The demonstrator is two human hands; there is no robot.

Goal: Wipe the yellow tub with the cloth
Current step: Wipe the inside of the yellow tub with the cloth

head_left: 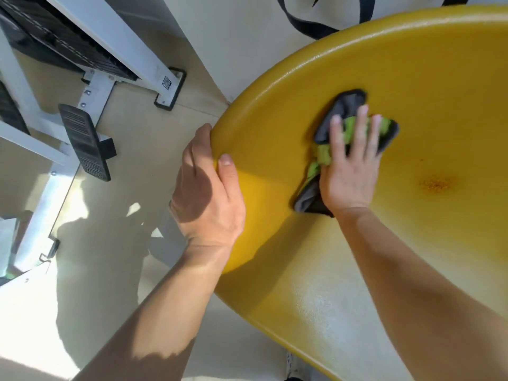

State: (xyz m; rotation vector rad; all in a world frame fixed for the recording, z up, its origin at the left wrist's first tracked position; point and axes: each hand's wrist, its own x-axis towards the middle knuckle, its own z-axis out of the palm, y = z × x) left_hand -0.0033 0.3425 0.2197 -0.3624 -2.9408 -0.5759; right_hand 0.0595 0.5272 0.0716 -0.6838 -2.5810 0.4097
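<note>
Right hand point(350, 171) flat and fully open, fingers spread, palm pressing one grey-and-green cloth point(346, 111) against the inner wall of the yellow tub point(412, 78); pressing rather than gripping, cloth bunched out above the fingertips and below the heel of the palm. Left hand point(207, 193) clamped on the tub's rim at centre frame, thumb hooked inside, fingers wrapped behind the edge. One tub, filling the right half of the frame, tilted toward the camera. One brownish stain point(437, 184) on the tub's inside, right of the wiping hand. Two bare forearms. One white metal frame point(93, 86) with a black ribbed pedal point(83, 141) at upper left, on pale flooring point(110, 215).
</note>
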